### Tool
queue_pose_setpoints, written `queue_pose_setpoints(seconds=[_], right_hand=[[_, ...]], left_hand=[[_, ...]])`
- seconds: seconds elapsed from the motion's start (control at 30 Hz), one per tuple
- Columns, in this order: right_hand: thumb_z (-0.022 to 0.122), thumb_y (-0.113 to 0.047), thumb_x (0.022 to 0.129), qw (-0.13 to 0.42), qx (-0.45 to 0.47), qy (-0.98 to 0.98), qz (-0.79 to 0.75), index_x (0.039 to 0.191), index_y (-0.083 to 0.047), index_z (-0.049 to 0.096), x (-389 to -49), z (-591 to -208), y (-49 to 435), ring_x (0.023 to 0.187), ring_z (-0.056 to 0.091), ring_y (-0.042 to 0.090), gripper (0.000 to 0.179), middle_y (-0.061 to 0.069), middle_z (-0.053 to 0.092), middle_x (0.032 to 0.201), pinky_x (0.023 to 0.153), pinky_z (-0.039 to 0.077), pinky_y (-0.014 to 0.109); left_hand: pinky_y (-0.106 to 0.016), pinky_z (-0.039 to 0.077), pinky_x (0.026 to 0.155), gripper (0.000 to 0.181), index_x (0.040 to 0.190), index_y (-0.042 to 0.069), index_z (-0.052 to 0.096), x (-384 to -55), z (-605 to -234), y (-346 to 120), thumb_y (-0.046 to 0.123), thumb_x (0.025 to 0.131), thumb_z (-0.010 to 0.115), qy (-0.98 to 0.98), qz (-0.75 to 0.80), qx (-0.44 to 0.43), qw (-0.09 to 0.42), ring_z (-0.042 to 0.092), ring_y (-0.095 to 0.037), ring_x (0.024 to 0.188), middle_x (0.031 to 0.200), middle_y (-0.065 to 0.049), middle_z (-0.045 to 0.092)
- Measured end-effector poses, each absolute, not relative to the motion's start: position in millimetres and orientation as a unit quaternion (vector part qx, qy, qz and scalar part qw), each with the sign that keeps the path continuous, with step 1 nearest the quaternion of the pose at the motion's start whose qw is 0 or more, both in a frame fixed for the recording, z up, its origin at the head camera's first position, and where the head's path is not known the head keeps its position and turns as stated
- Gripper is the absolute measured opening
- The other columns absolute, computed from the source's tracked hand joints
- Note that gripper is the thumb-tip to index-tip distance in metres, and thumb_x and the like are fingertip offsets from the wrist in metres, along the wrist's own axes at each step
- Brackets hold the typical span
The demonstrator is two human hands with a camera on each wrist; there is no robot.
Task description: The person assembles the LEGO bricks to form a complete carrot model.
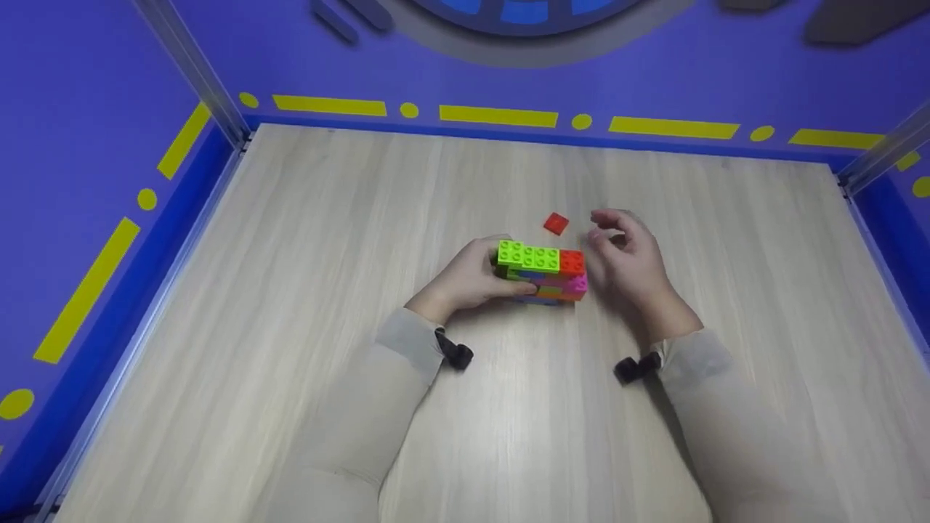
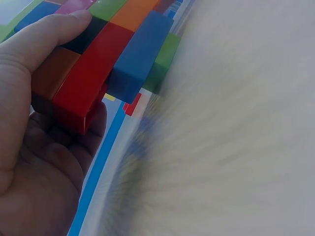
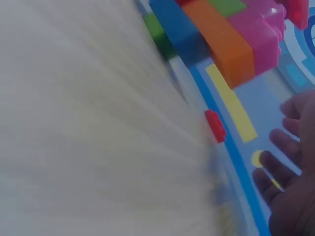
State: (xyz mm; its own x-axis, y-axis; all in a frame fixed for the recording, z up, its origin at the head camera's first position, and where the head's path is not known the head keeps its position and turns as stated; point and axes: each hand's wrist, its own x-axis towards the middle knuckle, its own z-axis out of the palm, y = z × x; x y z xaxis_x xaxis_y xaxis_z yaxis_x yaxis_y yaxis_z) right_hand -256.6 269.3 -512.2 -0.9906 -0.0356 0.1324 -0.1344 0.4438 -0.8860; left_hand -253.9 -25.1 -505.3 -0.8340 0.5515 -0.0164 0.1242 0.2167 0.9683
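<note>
My left hand [image 1: 472,276] grips the left end of a stack of toy building bricks [image 1: 538,256], its thumb along the near side. Lime green and red bricks form the studded top row; pink, orange and blue ones show below. In the left wrist view the thumb lies across the wall of bricks [image 2: 103,59], and the other fingers are partly hidden behind it. To the right of the stack, my right hand [image 1: 631,258] is held apart from it, fingers loosely bent around nothing. A loose red brick [image 1: 556,223] lies on the table just beyond the stack.
The wood-grain table [image 1: 290,290] carries the stack and the loose brick. Blue panels [image 1: 508,80] with yellow markings stand along its back and sides, with metal posts [image 1: 211,80] at the corners. Each wrist wears a small black camera [image 1: 458,356].
</note>
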Motion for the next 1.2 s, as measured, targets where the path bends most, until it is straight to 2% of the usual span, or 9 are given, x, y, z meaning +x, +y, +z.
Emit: queue_pose_setpoints(seconds=[0.13,0.2,0.3,0.37,0.47,0.63,0.73,1.0,1.2], right_hand=[[0.07,-0.026,0.111,-0.014,0.097,-0.888,0.448,0.165,-0.012,0.056,-268.6,-518.3,271.4,0.166,0.039,0.038,0.057,0.014,0.049,0.173,0.139,0.03,0.062],[0.073,-0.033,0.109,-0.038,0.124,-0.908,0.399,0.169,-0.015,0.053,-270.0,-522.5,272.1,0.173,0.028,0.039,0.065,0.013,0.043,0.18,0.142,0.018,0.068],[0.076,-0.042,0.105,-0.046,0.154,-0.928,0.338,0.167,-0.012,0.056,-268.2,-527.2,273.3,0.176,0.021,0.04,0.071,0.01,0.041,0.184,0.14,0.01,0.073],[0.078,-0.045,0.104,-0.03,0.163,-0.936,0.31,0.161,-0.011,0.064,-266.9,-528.4,273.9,0.176,0.023,0.041,0.067,0.009,0.046,0.181,0.138,0.009,0.075],[0.078,-0.039,0.104,-0.004,0.161,-0.94,0.302,0.154,-0.009,0.069,-266.8,-527.8,274.1,0.173,0.03,0.042,0.059,0.012,0.054,0.175,0.136,0.012,0.076],[0.077,-0.033,0.104,0.017,0.162,-0.944,0.286,0.158,-0.011,0.065,-267.4,-527.0,273.0,0.166,0.038,0.044,0.059,0.017,0.059,0.166,0.136,0.016,0.074],[0.076,-0.03,0.105,0.026,0.164,-0.946,0.279,0.156,-0.008,0.067,-268.3,-527.5,272.3,0.161,0.042,0.043,0.057,0.017,0.061,0.16,0.136,0.017,0.071],[0.075,-0.018,0.105,0.053,0.149,-0.941,0.3,0.131,-0.003,0.08,-269.9,-528.9,268.5,0.148,0.052,0.04,0.029,0.015,0.07,0.143,0.135,0.024,0.065],[0.083,-0.018,0.1,0.066,0.138,-0.938,0.311,0.121,-0.004,0.08,-269.6,-531.0,267.7,0.143,0.059,0.041,0.026,0.017,0.077,0.135,0.131,0.03,0.062]], left_hand=[[-0.032,0.06,0.114,0.043,0.131,0.014,0.081,-252.4,-504.9,-21.8,0.019,0.092,0.097,0.753,0.589,0.229,0.184,0.074,-0.014,0.121,0.131,-0.004,0.077],[-0.031,0.059,0.114,0.042,0.131,0.014,0.081,-252.2,-505.5,-20.4,0.019,0.092,0.097,0.754,0.587,0.234,0.182,0.074,-0.013,0.12,0.13,-0.004,0.077],[-0.029,0.059,0.113,0.041,0.129,0.015,0.081,-252.7,-505.8,-19.6,0.02,0.092,0.097,0.757,0.581,0.238,0.18,0.073,-0.011,0.118,0.129,-0.003,0.077],[-0.029,0.059,0.112,0.04,0.128,0.015,0.081,-253.8,-505.8,-19.5,0.02,0.092,0.097,0.758,0.579,0.24,0.179,0.073,-0.011,0.118,0.129,-0.003,0.078],[-0.03,0.059,0.112,0.041,0.129,0.015,0.081,-255.0,-505.3,-19.7,0.021,0.092,0.097,0.758,0.58,0.238,0.18,0.074,-0.012,0.118,0.129,-0.003,0.079],[-0.032,0.059,0.114,0.043,0.131,0.016,0.081,-255.7,-505.9,-20.5,0.021,0.092,0.098,0.759,0.579,0.233,0.184,0.074,-0.014,0.121,0.131,-0.003,0.078],[-0.033,0.059,0.115,0.044,0.131,0.016,0.08,-255.8,-506.1,-20.9,0.021,0.091,0.098,0.76,0.579,0.23,0.183,0.074,-0.014,0.122,0.131,-0.003,0.078],[-0.033,0.058,0.116,0.045,0.133,0.017,0.081,-254.2,-506.8,-23.5,0.023,0.091,0.098,0.763,0.578,0.223,0.182,0.073,-0.014,0.123,0.132,-0.001,0.077],[-0.034,0.058,0.117,0.045,0.134,0.017,0.081,-254.2,-507.7,-26.5,0.021,0.092,0.097,0.764,0.579,0.22,0.181,0.074,-0.016,0.125,0.133,-0.001,0.077]])
